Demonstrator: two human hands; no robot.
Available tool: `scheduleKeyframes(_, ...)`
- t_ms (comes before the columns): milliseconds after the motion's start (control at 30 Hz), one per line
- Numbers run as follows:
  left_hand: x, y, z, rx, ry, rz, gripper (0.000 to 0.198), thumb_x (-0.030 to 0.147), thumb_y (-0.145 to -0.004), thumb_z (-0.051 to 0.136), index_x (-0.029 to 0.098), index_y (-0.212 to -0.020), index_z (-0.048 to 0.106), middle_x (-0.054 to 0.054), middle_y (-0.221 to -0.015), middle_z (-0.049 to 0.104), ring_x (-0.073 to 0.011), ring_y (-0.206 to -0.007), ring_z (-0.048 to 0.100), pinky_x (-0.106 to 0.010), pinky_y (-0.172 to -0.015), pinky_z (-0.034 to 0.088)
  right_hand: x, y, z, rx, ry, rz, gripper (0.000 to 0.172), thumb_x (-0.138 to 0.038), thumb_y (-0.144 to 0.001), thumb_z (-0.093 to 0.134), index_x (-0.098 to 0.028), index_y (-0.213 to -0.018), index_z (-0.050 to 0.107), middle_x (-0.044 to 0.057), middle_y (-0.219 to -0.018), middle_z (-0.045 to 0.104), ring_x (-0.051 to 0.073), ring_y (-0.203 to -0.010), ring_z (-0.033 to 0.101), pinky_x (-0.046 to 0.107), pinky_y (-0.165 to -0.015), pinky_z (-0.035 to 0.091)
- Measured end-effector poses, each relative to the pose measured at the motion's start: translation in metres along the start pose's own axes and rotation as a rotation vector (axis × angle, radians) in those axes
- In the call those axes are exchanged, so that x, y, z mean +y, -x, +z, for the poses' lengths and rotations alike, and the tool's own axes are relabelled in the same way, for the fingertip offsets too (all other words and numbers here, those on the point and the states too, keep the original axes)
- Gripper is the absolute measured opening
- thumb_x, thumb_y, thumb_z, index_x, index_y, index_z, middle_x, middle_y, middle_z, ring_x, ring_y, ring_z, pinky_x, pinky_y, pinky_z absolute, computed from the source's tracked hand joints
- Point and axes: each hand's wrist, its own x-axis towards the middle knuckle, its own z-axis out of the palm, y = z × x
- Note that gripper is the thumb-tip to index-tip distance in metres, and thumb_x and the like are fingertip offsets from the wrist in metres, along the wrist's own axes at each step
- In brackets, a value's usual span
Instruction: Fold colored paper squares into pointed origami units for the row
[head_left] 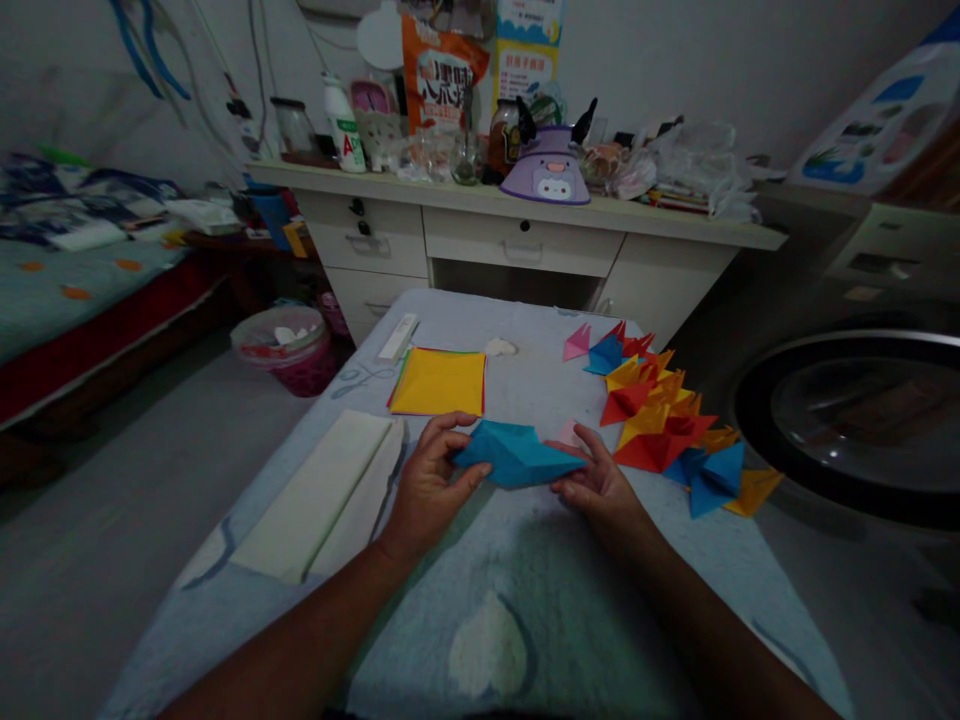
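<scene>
A partly folded sheet of blue origami paper (517, 456) is held above the cloth-covered table, stretched between both hands. My left hand (442, 465) pinches its left end, thumb in front and fingers behind. At the right end, my right hand (596, 480) has the pointed tip between thumb and fingers, with the index finger raised. Just beyond my left hand lies a stack of square paper (442, 382), yellow on top. To the right of my right hand stand several folded paper cranes (660, 435) in red, orange, yellow and blue, with a pink one (577, 343) at the far end.
A folded cream sheet (322, 495) lies on the table's left side, and a small white box (399, 338) sits farther back. Behind the table stands a white desk (517, 238) with jars and bags. A washing machine (862, 420) is at right, a waste bin (289, 345) at left.
</scene>
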Motion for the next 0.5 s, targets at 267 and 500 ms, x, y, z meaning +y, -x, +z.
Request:
scheduleKeyframes(267,0.0029,-0.0008,0.0072,0.012,0.463,-0.229,0.046,0.016,-0.066,0.08,0.025,-0.103,0.053,0.001,-0.096,0.059,-0.0131,-0.083,0.059,-0.022,-0.069,0.05,-0.0024,0.0005,0.0018,0.014,0.023,0.005,0.095,-0.036,-0.053,0.089,-0.031,-0.135,0.039,0.012,-0.142,0.044,0.03,-0.128,0.045,0.044,-0.094,0.045)
scheduleKeyframes(500,0.0012,-0.001,0.0045,-0.075,0.578,-0.315,0.051,0.017,-0.07,0.078,0.027,-0.115,0.056,0.0,-0.101,0.06,-0.0136,-0.087,0.059,-0.022,-0.073,0.05,-0.0028,0.0022,0.0066,-0.046,-0.147,0.062,0.089,-0.031,-0.056,0.088,-0.032,-0.132,0.041,0.006,-0.113,0.061,0.022,-0.096,0.062,0.034,-0.079,0.05)
